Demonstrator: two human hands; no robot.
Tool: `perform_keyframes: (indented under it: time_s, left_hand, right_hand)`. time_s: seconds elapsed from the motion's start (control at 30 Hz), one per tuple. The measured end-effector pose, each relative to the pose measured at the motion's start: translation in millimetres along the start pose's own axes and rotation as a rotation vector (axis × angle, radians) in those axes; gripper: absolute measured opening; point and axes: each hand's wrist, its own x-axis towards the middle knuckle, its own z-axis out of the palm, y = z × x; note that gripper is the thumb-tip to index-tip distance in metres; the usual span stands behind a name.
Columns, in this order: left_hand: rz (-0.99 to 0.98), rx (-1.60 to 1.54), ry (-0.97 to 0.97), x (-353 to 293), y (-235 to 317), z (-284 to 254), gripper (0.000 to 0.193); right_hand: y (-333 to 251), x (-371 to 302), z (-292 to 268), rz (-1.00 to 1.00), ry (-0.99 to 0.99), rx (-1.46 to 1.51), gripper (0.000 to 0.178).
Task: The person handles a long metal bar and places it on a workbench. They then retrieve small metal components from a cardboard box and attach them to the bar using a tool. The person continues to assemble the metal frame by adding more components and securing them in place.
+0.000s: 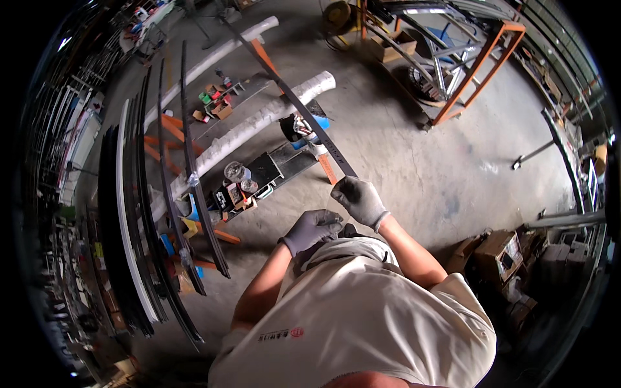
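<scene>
Head view: right grip [361, 202] holds dark bar [301, 110].

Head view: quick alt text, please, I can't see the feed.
A gloved right hand holds the near end of a long dark bar that extends across two white-wrapped rails; the gloved left hand is just left of it. More dark strips lie farther left.
</scene>
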Motion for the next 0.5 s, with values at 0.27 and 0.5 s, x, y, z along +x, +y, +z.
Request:
perform_keyframes:
  time_s: [0.27, 0.5]
  left_hand:
    - [-0.213, -0.198, -0.219, 112, -9, -37, 0.034]
    - [-0.257, 0.024, -0.411, 227, 21, -66, 0.032]
  right_hand:
    - [76, 5, -37, 0.471, 0.403, 0.385, 0.023]
    - [87, 25, -45, 0.46, 0.785, 0.086, 0.014]
